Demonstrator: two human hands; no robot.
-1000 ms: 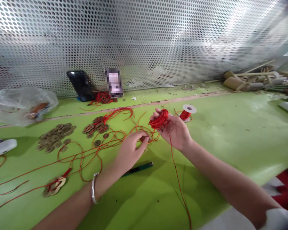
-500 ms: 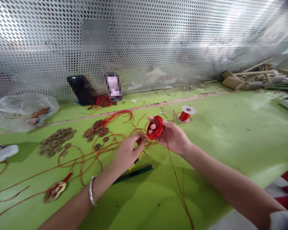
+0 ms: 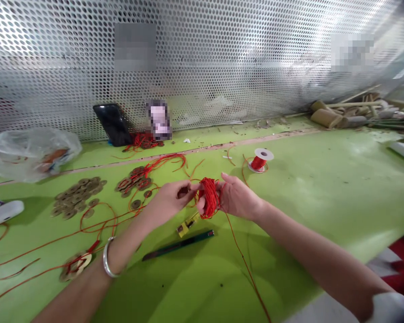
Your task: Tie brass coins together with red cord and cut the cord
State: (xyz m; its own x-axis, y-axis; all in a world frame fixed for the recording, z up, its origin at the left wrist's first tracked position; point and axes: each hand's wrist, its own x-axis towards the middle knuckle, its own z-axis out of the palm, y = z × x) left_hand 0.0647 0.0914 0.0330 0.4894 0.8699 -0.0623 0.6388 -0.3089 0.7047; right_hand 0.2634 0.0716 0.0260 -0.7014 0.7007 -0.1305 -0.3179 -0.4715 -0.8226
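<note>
A thick bundle of red cord (image 3: 209, 199) is looped around the fingers of my right hand (image 3: 240, 197), whose thumb stands away from it. From the bundle a single strand hangs down toward the table's front edge. Just left of it, my left hand (image 3: 170, 199) pinches red cord between thumb and fingers, though the pinched part is mostly hidden. Below my hands lie a yellow lighter-like piece (image 3: 186, 225) and a dark green slim cutter (image 3: 180, 246). Under my left forearm, loose red cords cross the table to a cluster of tied coins (image 3: 74, 265).
On the green table (image 3: 323, 188) are loose bronze coins (image 3: 77, 195), corded coins (image 3: 131, 181) and a spool of red thread (image 3: 259, 161). Behind stand a black phone (image 3: 112, 125), a blurred screen (image 3: 159, 119) and perforated metal sheeting (image 3: 222, 54). A plastic bag (image 3: 30, 152) lies left.
The red bundle and my right fingers have moved slightly left and down, and the bundle has turned. My left hand has shifted left and up, uncovering more of the yellow piece and cutter.
</note>
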